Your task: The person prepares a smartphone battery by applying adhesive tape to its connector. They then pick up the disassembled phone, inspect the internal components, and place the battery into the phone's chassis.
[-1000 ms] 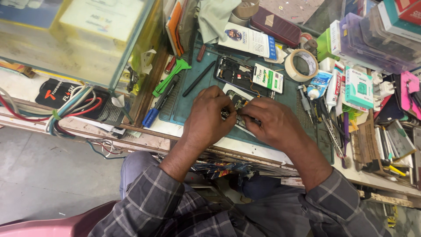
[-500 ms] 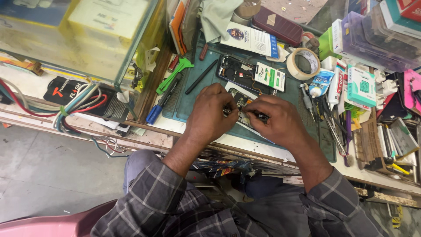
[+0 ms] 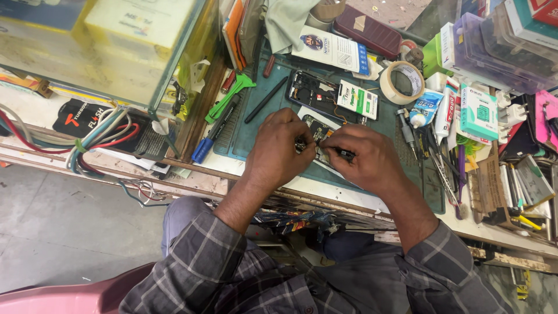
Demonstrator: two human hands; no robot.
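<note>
Teal work mat [image 3: 256, 136] at desk's front edge: opened phone [image 3: 317, 136] on it, pinched by left hand [image 3: 279, 154]; right hand [image 3: 363, 160] beside, pinching small dark tool [image 3: 343, 154]. Tape roll [image 3: 401, 81] toward rear edge.

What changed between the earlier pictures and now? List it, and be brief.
Very little. The left hand and right hand stay pressed together over the small opened device on the green mat, fingers pinching a small part between them; what it is cannot be told. Only the view shifted slightly. The opened phone, tape roll and green tool lie where they were.
</note>
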